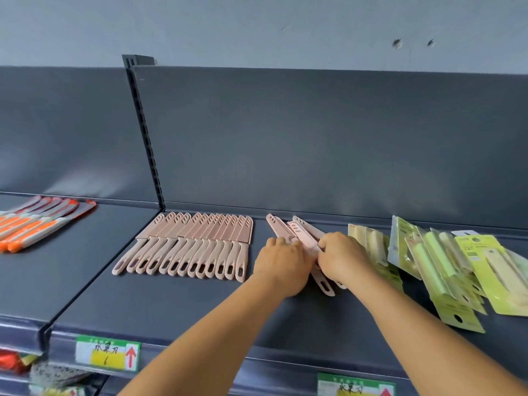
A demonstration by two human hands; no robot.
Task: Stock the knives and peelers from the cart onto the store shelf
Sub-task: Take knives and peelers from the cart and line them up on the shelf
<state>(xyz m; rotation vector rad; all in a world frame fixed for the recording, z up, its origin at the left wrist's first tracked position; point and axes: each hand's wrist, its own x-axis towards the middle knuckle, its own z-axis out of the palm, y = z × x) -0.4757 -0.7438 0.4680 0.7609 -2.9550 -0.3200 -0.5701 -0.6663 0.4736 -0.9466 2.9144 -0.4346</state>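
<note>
Dark grey metal store shelf [177, 298], both forearms reaching forward, left hand [281, 260] and right hand [341, 257] clenched together around a loose bundle of pink sheathed plastic knives [297, 231], neat pink knife row [194, 247] left, green carded peeler packs [445, 264] crowding right, orange-handled knives [37, 224] far left.

My shelf deck [183, 304] is flat dark grey metal. The sheathed plastic knives in a row [197, 247] are pale pink, like the loose bunch [300, 232] I hold. The carded peelers [445, 270] show lime-green and cream. Far left, knives [37, 224] are orange and grey. The price tag [108, 352] is green, white, yellow, with a red arrow.
</note>
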